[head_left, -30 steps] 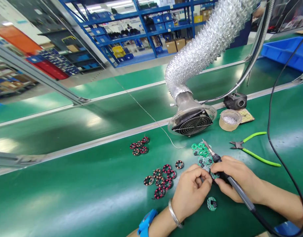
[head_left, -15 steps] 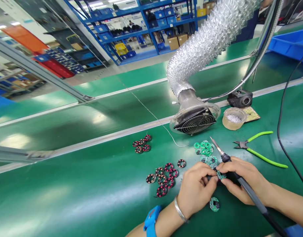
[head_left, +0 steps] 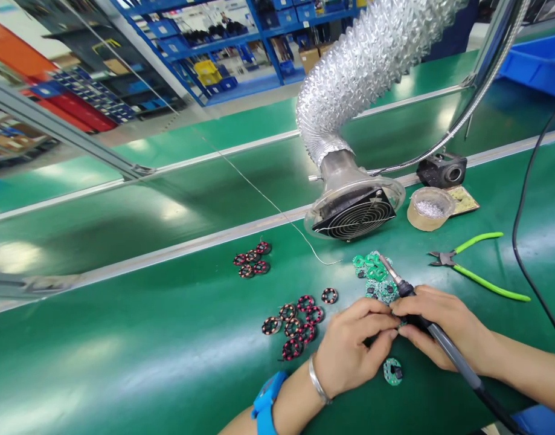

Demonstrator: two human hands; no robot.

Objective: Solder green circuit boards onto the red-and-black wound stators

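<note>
My left hand [head_left: 356,347] and my right hand [head_left: 444,323] meet at the fingertips. Between them they pinch a small round green circuit board [head_left: 402,324], now mostly covered by fingers. A soldering iron [head_left: 453,350] lies across my right hand, gripped there with its tip pointing up and left. That tip is over a pile of green circuit boards [head_left: 374,269]. One more loose round board [head_left: 392,371] with a black part lies just below my hands. To the left of my left hand sit several wound ring coils [head_left: 293,326], red and copper coloured.
Green-handled cutters [head_left: 447,258] lie open on the right. Behind them stand a tub of metal bits [head_left: 429,208] and a black iron holder [head_left: 441,172]. A fume extractor [head_left: 356,211] hangs low over the bench. More coils [head_left: 252,260] and a solder wire [head_left: 299,232] are further left.
The view has shifted slightly. My fingers have closed further over the circuit board, so less of it shows. The soldering iron stays in my right hand.
</note>
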